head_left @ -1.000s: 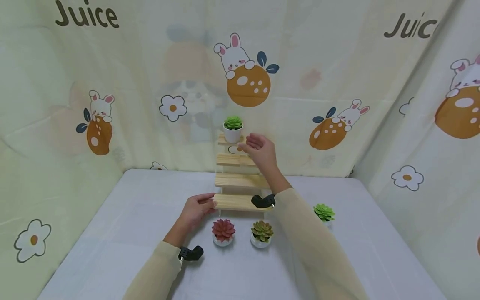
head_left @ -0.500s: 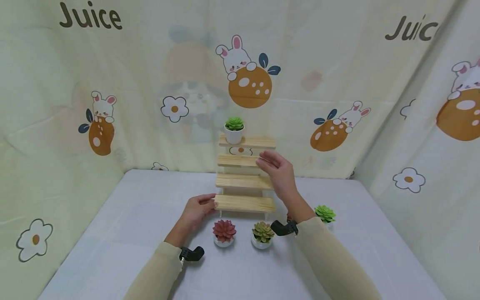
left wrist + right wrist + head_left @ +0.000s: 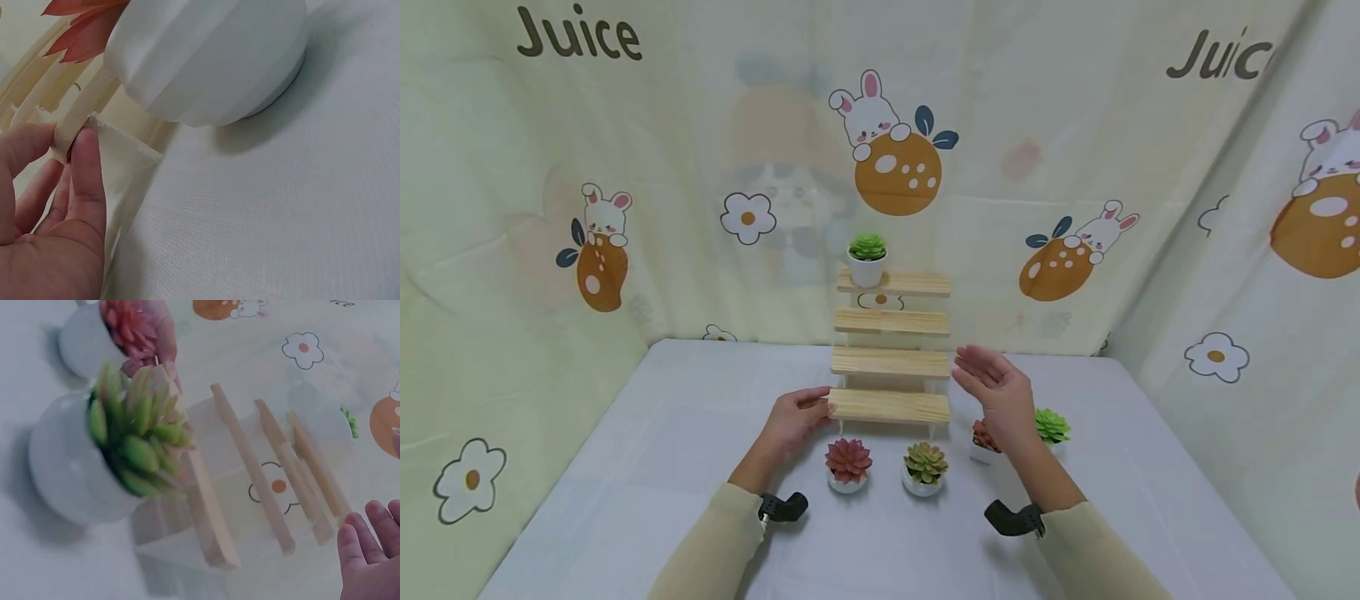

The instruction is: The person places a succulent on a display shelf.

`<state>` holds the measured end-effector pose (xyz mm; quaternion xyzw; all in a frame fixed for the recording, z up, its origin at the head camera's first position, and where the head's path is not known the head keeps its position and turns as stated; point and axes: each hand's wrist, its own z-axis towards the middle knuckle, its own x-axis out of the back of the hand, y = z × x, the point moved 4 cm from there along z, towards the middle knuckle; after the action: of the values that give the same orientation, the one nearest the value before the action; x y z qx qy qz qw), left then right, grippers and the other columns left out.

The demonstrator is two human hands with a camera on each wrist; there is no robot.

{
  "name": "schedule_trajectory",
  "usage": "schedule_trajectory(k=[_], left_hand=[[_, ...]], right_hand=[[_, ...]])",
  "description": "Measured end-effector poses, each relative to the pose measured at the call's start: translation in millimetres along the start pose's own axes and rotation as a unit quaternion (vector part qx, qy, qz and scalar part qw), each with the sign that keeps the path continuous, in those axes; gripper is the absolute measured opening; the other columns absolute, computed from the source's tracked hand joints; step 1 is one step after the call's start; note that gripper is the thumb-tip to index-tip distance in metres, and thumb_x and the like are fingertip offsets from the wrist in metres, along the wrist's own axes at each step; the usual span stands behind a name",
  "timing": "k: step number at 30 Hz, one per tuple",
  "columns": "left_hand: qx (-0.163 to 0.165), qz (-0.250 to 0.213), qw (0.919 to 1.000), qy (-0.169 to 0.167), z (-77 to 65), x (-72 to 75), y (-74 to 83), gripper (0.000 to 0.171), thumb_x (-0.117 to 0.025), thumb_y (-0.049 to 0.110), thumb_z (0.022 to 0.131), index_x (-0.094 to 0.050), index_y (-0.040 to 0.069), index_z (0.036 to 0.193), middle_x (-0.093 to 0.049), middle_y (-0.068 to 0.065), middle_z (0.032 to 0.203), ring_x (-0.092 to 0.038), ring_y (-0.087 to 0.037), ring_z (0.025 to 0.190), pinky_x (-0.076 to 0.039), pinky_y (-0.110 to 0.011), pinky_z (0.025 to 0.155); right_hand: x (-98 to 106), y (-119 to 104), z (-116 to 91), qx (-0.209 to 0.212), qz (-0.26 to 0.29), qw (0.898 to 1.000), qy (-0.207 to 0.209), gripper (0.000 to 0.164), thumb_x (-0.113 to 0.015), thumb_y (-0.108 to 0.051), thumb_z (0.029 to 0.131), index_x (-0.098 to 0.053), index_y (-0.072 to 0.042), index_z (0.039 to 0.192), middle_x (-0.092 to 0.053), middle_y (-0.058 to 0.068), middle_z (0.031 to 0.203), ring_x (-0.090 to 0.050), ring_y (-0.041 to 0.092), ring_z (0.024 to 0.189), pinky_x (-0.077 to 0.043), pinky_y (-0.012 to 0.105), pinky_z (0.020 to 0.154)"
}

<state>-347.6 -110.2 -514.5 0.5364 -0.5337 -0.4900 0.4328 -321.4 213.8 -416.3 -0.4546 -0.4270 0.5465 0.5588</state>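
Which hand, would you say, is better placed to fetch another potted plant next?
Probably the right hand: it holds nothing and is near the partly hidden red plant, while the left hand pinches the bottom shelf.

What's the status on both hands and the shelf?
Left hand pinching bottom plank of shelf. Right hand empty, right of shelf. Green plant on top plank. Red succulent, olive succulent in front.

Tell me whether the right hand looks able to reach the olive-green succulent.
Probably yes: the right hand is empty and nothing covers the olive-green succulent, though the red plant partly hidden by that hand may need avoiding.
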Motion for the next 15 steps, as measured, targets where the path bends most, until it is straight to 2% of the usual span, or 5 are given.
schedule_trajectory(k=[5, 15], left_hand=[[0.002, 0.007, 1.0, -0.001, 0.4, 1.0, -0.7, 0.041, -0.068, 0.003, 0.096, -0.062, -0.002, 0.137, -0.069, -0.023, 0.126, -0.071, -0.018, 0.098, -0.063, -0.037, 0.09], [0.007, -0.013, 0.9999, -0.004, 1.0, 1.3, -1.0, 0.042, -0.068, 0.001, 0.096, -0.062, -0.002, 0.137, -0.07, -0.022, 0.124, -0.071, -0.018, 0.098, -0.063, -0.035, 0.089]], right_hand=[[18.9, 3.5, -19.8, 0.006, -0.026, 0.999, 0.022, 0.055, -0.079, -0.018, 0.091, -0.059, -0.003, 0.139, -0.07, -0.002, 0.13, -0.068, 0.008, 0.119, -0.057, 0.019, 0.093], [61.0, 22.3, -55.6, -0.018, -0.009, 0.997, 0.075, 0.056, -0.078, -0.016, 0.091, -0.057, 0.001, 0.14, -0.073, -0.008, 0.125, -0.069, 0.006, 0.117, -0.055, 0.015, 0.093]])
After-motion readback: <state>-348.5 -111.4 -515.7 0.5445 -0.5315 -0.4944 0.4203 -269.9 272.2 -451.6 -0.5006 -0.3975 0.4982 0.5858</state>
